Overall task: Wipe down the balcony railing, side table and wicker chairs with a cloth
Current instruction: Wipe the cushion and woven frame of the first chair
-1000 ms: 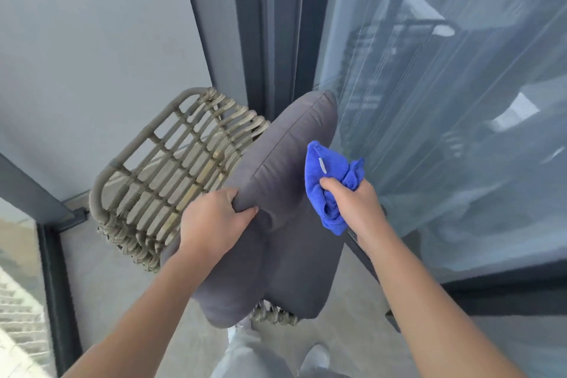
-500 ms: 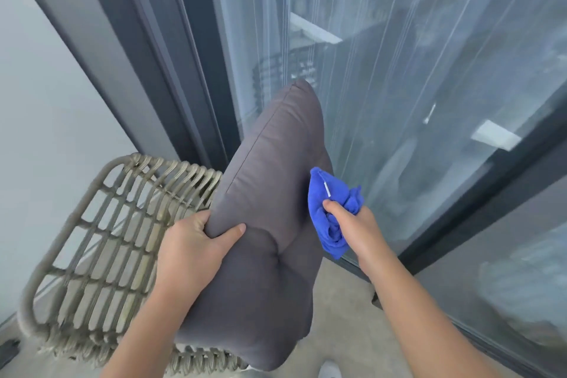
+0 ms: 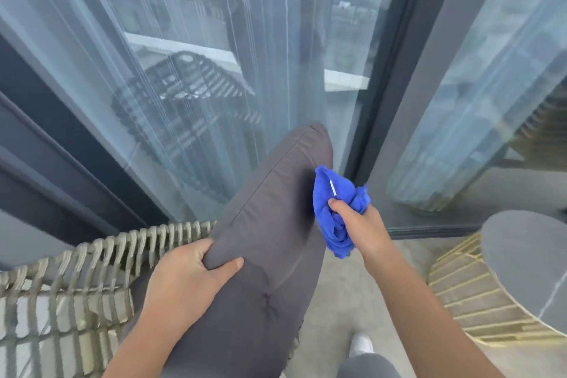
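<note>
My blue cloth (image 3: 334,209) is bunched in my right hand (image 3: 362,224), beside the grey seat cushion (image 3: 270,242) lifted off the wicker chair (image 3: 70,294). My left hand (image 3: 187,276) pinches only the cushion's edge, so I judge it could slip and drop; swinging right, it might knock the side table (image 3: 527,264)

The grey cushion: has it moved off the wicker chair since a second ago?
Yes. The grey cushion, gripped by the left hand, has swung rightward off the wicker chair, toward the side table.
</note>
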`<state>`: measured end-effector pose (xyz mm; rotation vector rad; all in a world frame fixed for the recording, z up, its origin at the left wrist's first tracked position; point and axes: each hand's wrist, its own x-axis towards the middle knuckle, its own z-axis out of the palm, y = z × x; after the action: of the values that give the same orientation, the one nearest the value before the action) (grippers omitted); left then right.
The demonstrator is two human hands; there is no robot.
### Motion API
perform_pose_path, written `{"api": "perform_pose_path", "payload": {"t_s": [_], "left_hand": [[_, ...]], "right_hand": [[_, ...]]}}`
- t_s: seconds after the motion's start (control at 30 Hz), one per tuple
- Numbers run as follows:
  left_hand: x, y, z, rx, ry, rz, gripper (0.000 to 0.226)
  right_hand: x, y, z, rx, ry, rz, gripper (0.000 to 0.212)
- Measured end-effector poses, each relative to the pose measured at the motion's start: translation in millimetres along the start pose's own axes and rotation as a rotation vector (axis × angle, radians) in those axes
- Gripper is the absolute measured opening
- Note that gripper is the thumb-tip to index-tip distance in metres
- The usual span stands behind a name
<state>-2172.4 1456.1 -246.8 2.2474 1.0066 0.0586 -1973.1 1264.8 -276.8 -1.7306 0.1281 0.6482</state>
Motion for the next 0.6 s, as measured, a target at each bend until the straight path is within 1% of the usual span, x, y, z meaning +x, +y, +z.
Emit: {"api": "perform_pose_path", "payload": {"t_s": [0.1, 0.2, 0.4, 0.47, 0.53, 0.6], "left_hand": [[4, 18, 10, 0.036, -0.062, 0.072, 0.029], [7, 36, 23, 0.033, -0.121, 0.121, 0.034], [9, 97, 64, -0.002, -0.205, 0.230, 0.023], [8, 124, 82, -0.006, -0.234, 0.261, 0.029], [8, 151, 100, -0.012, -0.252, 0.291, 0.040], [7, 180, 125, -0.030, -0.278, 0.313, 0.038]], "right_hand": [[-7, 13, -29, 0.054, 0.090, 0.015, 0.020], [-12, 22, -56, 0.125, 0.146, 0.023, 0.020], [-13, 35, -121, 0.175, 0.241, 0.043, 0.025], [-10, 38, -147, 0.216, 0.268, 0.049, 0.024], [-7, 40, -175, 0.237, 0.286, 0.046, 0.019], [-3, 43, -207, 0.255, 0.320, 0.044, 0.019]]}}
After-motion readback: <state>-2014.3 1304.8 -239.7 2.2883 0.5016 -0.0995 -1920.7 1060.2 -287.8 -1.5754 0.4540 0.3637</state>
